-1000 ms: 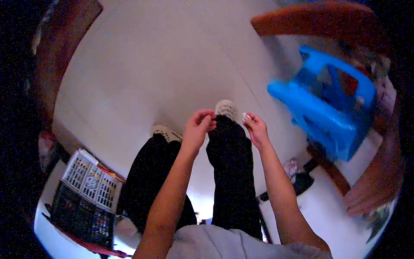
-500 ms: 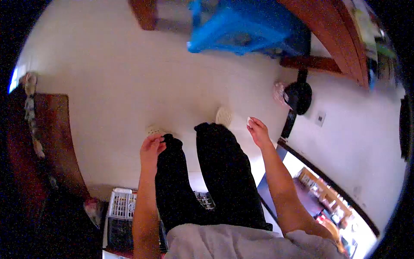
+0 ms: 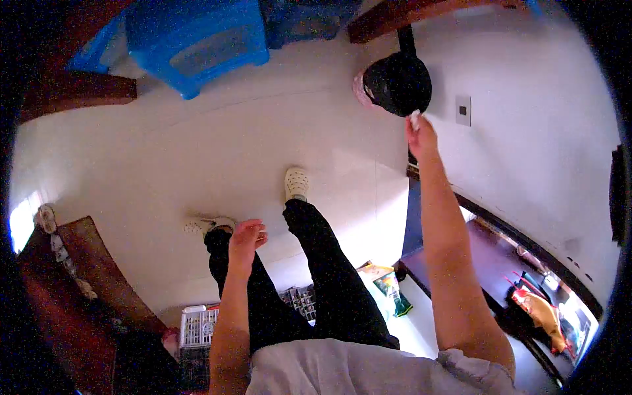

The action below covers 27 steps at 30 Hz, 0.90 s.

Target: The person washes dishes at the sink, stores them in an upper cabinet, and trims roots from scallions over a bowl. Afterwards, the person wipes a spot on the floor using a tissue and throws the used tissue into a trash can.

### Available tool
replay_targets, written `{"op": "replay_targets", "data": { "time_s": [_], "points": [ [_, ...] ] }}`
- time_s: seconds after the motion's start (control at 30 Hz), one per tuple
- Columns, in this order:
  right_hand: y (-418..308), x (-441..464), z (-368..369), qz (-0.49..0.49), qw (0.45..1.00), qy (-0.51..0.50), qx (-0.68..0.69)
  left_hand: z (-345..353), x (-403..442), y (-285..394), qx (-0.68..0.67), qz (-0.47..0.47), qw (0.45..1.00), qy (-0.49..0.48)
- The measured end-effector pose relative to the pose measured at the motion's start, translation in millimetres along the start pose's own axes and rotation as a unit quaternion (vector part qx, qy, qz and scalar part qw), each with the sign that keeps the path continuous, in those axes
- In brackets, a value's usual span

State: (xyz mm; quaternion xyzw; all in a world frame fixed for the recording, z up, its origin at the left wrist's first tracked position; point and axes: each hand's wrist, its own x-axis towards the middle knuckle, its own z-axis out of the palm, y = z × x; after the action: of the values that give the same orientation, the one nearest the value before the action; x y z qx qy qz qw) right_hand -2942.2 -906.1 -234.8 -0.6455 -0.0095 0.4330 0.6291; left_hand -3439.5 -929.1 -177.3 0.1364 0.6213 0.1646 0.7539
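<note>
My right hand (image 3: 422, 139) is stretched forward, fingers pinched on a small white piece (image 3: 415, 120), whose kind is too small to make out. In the picture it lies at the lower edge of a round black object (image 3: 401, 85) near the wall, with pinkish plastic (image 3: 361, 89) at its left side; whether they touch I cannot tell. My left hand (image 3: 246, 242) hangs over my left leg, its fingers loosely curled and apart, with nothing seen in them.
Blue plastic stools (image 3: 197, 46) stand ahead by brown wooden legs (image 3: 99, 92). A wall switch plate (image 3: 463, 110) is at right. Brown wooden furniture (image 3: 112, 263) is at left. Behind my legs are a white basket (image 3: 197, 326), colourful packets (image 3: 390, 289) and a dark shelf (image 3: 461, 263).
My body has turned right and stepped, so stools and black object shift left in view. My right hand has reached forward toward the black object, still pinching the white piece.
</note>
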Motion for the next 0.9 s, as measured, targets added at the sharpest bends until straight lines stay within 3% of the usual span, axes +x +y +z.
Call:
{"op": "replay_targets", "data": {
  "time_s": [0.07, 0.2, 0.33, 0.37, 0.53, 0.73, 0.8, 0.9],
  "points": [
    [-32.1, -2.8, 26.6, -0.004, 0.988, 0.100, 0.119, 21.7, -10.8, 6.1, 0.038, 0.018, 0.998, -0.036],
    [-37.2, 4.6, 1.8, 0.026, 0.985, 0.101, 0.134, 47.8, -10.4, 16.3, 0.083, 0.025, 0.996, -0.022],
    [-0.8, -18.9, -10.7, 0.038, 0.996, 0.067, 0.036, 52.3, 2.6, 17.5, 0.094, 0.034, 0.995, -0.016],
    [7.5, -28.6, -16.5, 0.084, 0.995, 0.047, -0.019, 55.8, 1.2, 20.8, 0.091, 0.039, 0.995, -0.014],
    [58.6, -119.6, -51.6, 0.215, 0.964, -0.019, -0.152, 51.0, -19.8, 24.1, 0.088, 0.043, 0.995, -0.024],
    [113.2, -232.3, -83.5, 0.279, 0.954, -0.032, -0.102, 27.0, -52.2, 39.1, 0.128, 0.047, 0.990, -0.028],
    [127.2, -273.6, -90.5, 0.246, 0.965, -0.058, -0.075, 13.8, -60.8, 43.3, 0.135, 0.044, 0.989, -0.037],
    [120.7, -339.5, -82.2, 0.282, 0.958, -0.018, -0.042, -6.7, -84.4, 45.4, 0.160, 0.046, 0.985, -0.053]
  ]
}}
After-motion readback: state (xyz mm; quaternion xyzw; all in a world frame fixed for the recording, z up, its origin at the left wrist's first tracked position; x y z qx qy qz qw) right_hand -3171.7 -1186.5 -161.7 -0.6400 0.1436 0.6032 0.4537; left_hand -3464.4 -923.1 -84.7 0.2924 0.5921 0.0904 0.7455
